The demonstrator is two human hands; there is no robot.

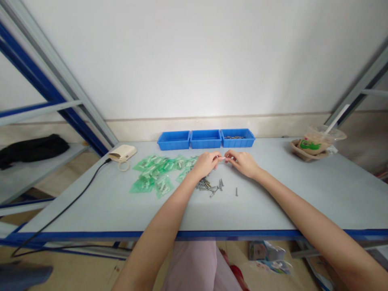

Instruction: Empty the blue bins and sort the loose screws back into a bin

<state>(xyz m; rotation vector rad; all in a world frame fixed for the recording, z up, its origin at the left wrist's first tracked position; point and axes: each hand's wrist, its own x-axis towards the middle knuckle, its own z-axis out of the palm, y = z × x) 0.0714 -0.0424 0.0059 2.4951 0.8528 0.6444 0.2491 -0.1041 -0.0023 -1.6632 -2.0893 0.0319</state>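
Observation:
My left hand [208, 163] and my right hand [241, 162] meet above the table, each with its fingers pinched. Between their fingertips is a small whitish piece [222, 159], too small to make out its kind. Loose screws [205, 184] lie in a pile just below my left hand, partly hidden by the wrist. A single screw [237, 191] lies apart, nearer the front edge. Left of my left forearm, several green-tinted plastic bags [164, 185] holding small white pieces and screws lie heaped together.
Three blue bins stand along the wall: a left bin [173, 140], a middle bin [205, 139] and a right bin [249, 138] with screws inside. A cream device [123, 152] with a black cable [85, 188] sits at left. A drink cup [317, 141] stands in a carton holder at right.

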